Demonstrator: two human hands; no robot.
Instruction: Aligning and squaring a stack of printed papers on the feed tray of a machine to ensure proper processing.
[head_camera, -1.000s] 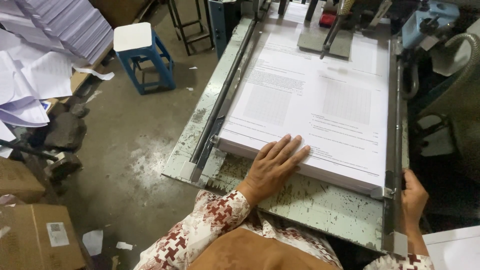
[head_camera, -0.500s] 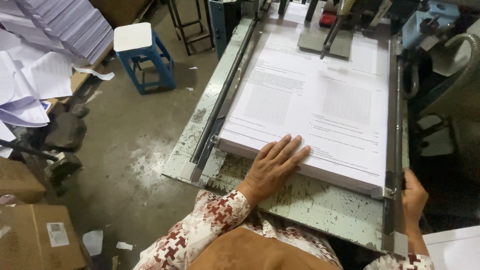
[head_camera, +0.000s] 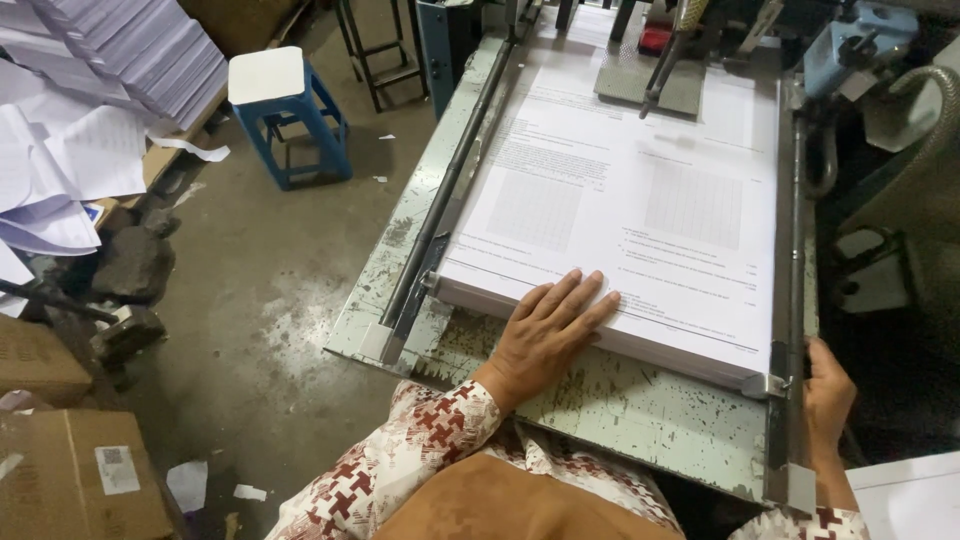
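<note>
The left hand (head_camera: 545, 335) lies flat, fingers spread and gripping nothing, palm down on the near edge of a thick stack of printed sheets (head_camera: 620, 210), the fingertips reaching onto the top sheet while the heel of the hand hangs over the stack's front face. The right hand (head_camera: 828, 395) is wrapped around the side rail (head_camera: 790, 300) at the right edge of the machine table, fingers curled behind the metal so I cannot tell how tightly it holds. The stack sits square on the worn, paint-chipped metal table (head_camera: 600, 405), pushed between a long dark guide bar (head_camera: 445, 205) on the left and that rail on the right, its far end under a grey clamp plate (head_camera: 650, 85). The top sheet carries two faint grids and lines of small text. Off to the left, on the concrete floor, stands a blue stool with a white seat (head_camera: 280, 100), with tall piles of loose paper (head_camera: 90, 90) behind it and cardboard boxes (head_camera: 60, 460) nearer the person's patterned sleeve (head_camera: 400, 460).
</note>
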